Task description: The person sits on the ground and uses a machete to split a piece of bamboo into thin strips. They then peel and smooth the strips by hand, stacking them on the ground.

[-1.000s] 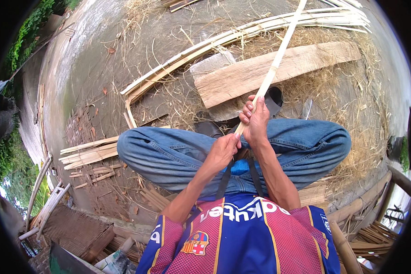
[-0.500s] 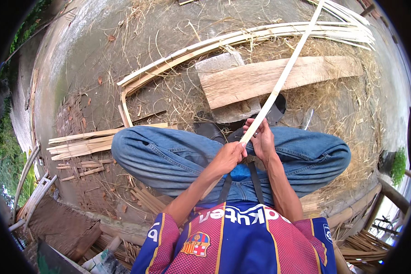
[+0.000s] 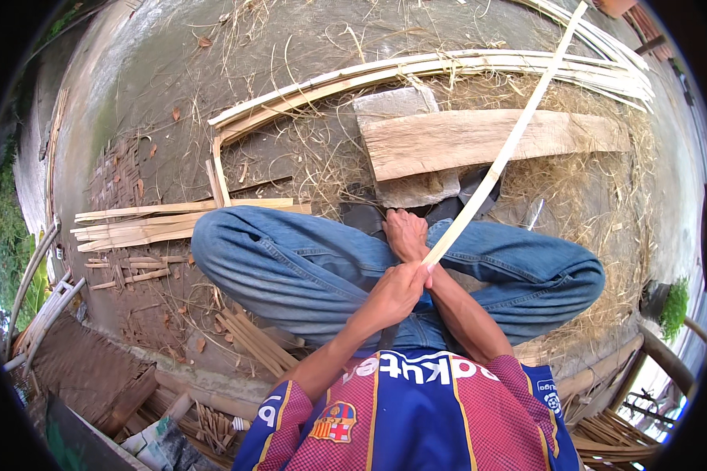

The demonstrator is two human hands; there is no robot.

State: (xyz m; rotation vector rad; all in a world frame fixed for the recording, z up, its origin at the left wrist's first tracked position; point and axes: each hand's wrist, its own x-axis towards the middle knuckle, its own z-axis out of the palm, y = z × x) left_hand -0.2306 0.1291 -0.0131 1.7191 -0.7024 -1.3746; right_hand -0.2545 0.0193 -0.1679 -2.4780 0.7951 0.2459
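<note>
Pale strip (image 3: 504, 152), diagonally forward-right

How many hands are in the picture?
2. The left hand grips the lower end of the long pale strip; the right hand is just beyond it, near the grey block. Both show, though some fingers are hidden.

A shirt (image 3: 420, 424) with broad blue and speckled red stripes, edged by thin yellow lines, carries white lettering (image 3: 428, 367) across its far part. A colourful crest (image 3: 334, 421) sits at left; a white badge (image 3: 553, 402) marks the right sleeve (image 3: 540, 377). Farther off come creased, faded blue jeans (image 3: 279, 259) and dark footwear (image 3: 363, 220). The left hand (image 3: 401, 289) and right hand (image 3: 406, 234) are bare.
</note>
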